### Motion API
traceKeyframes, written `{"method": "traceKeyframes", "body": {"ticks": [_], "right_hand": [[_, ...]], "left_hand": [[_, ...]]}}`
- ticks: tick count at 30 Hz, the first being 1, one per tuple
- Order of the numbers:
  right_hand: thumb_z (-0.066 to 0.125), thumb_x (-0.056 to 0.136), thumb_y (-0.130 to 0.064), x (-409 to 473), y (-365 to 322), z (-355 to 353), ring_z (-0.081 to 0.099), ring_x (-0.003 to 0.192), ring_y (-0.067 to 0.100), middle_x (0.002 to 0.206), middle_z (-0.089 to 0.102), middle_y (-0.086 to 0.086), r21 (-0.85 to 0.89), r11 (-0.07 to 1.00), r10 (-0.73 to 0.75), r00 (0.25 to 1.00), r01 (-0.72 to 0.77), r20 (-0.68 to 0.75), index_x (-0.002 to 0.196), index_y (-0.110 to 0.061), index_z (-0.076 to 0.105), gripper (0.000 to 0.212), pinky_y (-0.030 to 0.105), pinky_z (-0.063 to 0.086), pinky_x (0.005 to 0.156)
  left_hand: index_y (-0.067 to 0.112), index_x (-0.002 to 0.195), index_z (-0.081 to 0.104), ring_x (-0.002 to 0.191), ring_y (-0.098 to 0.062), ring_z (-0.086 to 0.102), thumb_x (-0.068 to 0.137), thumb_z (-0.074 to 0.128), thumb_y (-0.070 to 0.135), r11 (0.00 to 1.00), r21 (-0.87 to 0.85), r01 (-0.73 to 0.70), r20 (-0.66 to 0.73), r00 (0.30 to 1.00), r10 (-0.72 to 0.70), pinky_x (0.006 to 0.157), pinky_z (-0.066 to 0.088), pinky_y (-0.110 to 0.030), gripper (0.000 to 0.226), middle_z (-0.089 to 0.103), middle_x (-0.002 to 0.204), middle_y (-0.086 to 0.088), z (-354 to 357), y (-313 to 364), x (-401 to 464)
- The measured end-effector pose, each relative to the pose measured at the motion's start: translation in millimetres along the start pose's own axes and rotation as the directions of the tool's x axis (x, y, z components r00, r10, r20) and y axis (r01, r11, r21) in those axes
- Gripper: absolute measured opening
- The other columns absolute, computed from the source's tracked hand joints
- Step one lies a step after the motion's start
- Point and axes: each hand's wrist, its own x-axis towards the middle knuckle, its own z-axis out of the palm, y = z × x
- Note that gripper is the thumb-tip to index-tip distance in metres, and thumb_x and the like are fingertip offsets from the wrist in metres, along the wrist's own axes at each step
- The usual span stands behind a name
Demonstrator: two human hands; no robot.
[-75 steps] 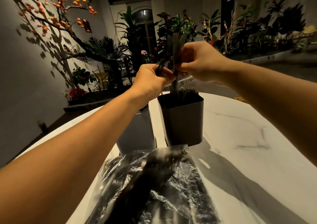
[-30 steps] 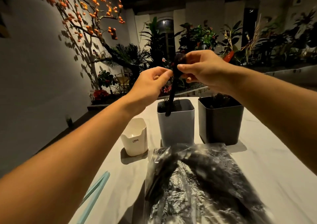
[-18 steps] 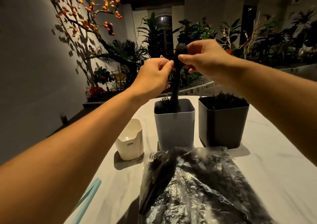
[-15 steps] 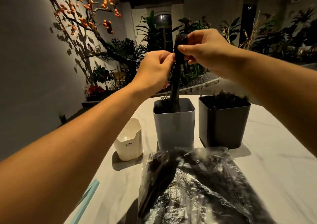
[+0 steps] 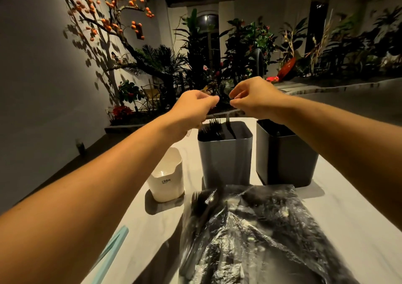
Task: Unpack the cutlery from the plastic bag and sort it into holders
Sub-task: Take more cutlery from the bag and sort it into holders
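The black cutlery (image 5: 214, 128) is standing in the grey holder (image 5: 225, 157) at the middle of the table (image 5: 348, 214), fork tines poking above its rim, while more dark pieces are lying inside the crinkled plastic bag (image 5: 256, 236) at the near edge, a spoon bowl and fork tines showing at the bag's far left mouth. Both hands are hovering just above the grey holder, close together but not touching: the left hand (image 5: 193, 109) is curling its fingers with thumb and forefinger meeting, and a thin pale scrap seems to be hanging below it, though whether it is pinching that scrap cannot be told; the right hand (image 5: 254, 97) is also curling loosely, its fingertips drawn together, and nothing can be made out between them. A dark holder (image 5: 282, 155) is sitting just right of the grey one, with dark contents barely showing, and a small white cup (image 5: 166, 175) is sitting to the left and nearer. A pale blue strip (image 5: 111, 251) is lying at the near left. The next step is probably reaching back to the bag for another piece; doing it well means taking one item by its handle, checking its type in this dim light, and lowering it handle-first into the matching holder without tipping it.
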Motion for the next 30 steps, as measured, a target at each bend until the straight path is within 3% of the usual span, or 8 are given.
{"method": "traceKeyframes", "body": {"ticks": [7, 12, 15, 18, 20, 22, 25, 30], "right_hand": [[0.073, 0.086, -0.035, -28, -40, 0, 0.065, 0.082, 0.007, 0.095, 0.072, -0.002, 0.266, 0.957, -0.169, 0.968, 0.116, 0.186, 0.107, -0.022, 0.072, 0.025, 0.013, 0.046, 0.057], [0.074, 0.086, -0.026, -41, -63, 19, 0.069, 0.086, 0.007, 0.095, 0.073, -0.003, 0.326, 0.921, -0.263, 0.958, 0.215, 0.112, 0.104, -0.020, 0.074, 0.020, 0.012, 0.052, 0.064], [0.072, 0.088, -0.019, -47, -76, 32, 0.070, 0.078, 0.006, 0.090, 0.074, 0.000, 0.366, 0.905, -0.280, 0.952, 0.218, 0.125, 0.101, -0.015, 0.074, 0.014, 0.012, 0.051, 0.059], [0.073, 0.088, -0.021, -45, -86, 46, 0.070, 0.075, 0.006, 0.087, 0.074, -0.003, 0.254, 0.930, -0.297, 0.949, 0.264, 0.102, 0.099, -0.018, 0.074, 0.011, 0.016, 0.050, 0.059], [0.074, 0.087, -0.023, -40, -90, 56, 0.068, 0.076, 0.006, 0.089, 0.073, -0.003, 0.170, 0.939, -0.308, 0.951, 0.299, 0.030, 0.099, -0.019, 0.073, 0.012, 0.019, 0.053, 0.064], [0.076, 0.086, -0.025, -37, -92, 69, 0.066, 0.076, 0.008, 0.090, 0.072, -0.002, 0.137, 0.941, -0.306, 0.951, 0.308, -0.035, 0.095, -0.019, 0.071, 0.012, 0.025, 0.056, 0.067], [0.076, 0.085, -0.025, -31, -91, 91, 0.066, 0.078, 0.011, 0.087, 0.070, -0.002, 0.091, 0.946, -0.308, 0.951, 0.310, -0.035, 0.090, -0.019, 0.069, 0.010, 0.034, 0.060, 0.074], [0.077, 0.085, -0.024, -24, -84, 127, 0.067, 0.087, 0.016, 0.092, 0.071, -0.001, -0.041, 0.945, -0.322, 0.944, 0.326, 0.077, 0.089, -0.021, 0.070, 0.009, 0.039, 0.059, 0.081]], "left_hand": [[0.005, 0.110, 0.060, 0.046, -0.009, 0.034, 0.099, 0.020, 0.070, 0.912, -0.374, 0.165, 0.165, 0.980, -0.110, 0.045, 0.029, -0.023, 0.077, 0.043, 0.061, 0.000, -20, 18, -32], [0.013, 0.104, 0.049, 0.053, -0.011, 0.021, 0.095, 0.011, 0.076, 0.862, -0.460, 0.215, 0.307, 0.949, -0.072, 0.054, 0.013, -0.027, 0.074, 0.036, 0.062, 0.001, -40, 5, -60], [0.010, 0.093, 0.051, 0.056, -0.013, 0.031, 0.094, 0.009, 0.078, 0.855, -0.463, 0.234, 0.341, 0.937, -0.072, 0.055, 0.021, -0.026, 0.080, 0.043, 0.070, -0.004, -50, -5, -74], [0.005, 0.114, 0.066, 0.089, -0.029, 0.059, 0.097, 0.008, 0.073, 0.924, -0.355, 0.143, 0.213, 0.975, -0.069, 0.085, 0.046, -0.036, 0.091, 0.065, 0.101, -0.017, -61, -15, -76], [0.009, 0.117, 0.066, 0.109, -0.029, 0.061, 0.103, 0.014, 0.062, 0.971, -0.229, 0.064, 0.011, 0.998, -0.063, 0.103, 0.045, -0.042, 0.076, 0.069, 0.113, -0.015, -70, -22, -77], [0.011, 0.107, 0.069, 0.100, -0.020, 0.064, 0.107, 0.032, 0.045, 0.997, -0.076, -0.008, -0.149, 0.989, -0.003, 0.100, 0.050, -0.045, 0.050, 0.071, 0.103, -0.010, -79, -33, -78], [0.016, 0.107, 0.070, 0.093, -0.015, 0.066, 0.101, 0.057, 0.027, 0.990, 0.130, -0.053, -0.157, 0.985, 0.074, 0.091, 0.057, -0.041, 0.018, 0.071, 0.099, -0.003, -90, -56, -75], [0.017, 0.110, 0.074, 0.099, -0.014, 0.067, 0.095, 0.068, 0.022, 0.943, 0.331, -0.018, -0.144, 0.987, 0.070, 0.089, 0.054, -0.033, 0.017, 0.074, 0.105, 0.000, -91, -91, -72]]}}
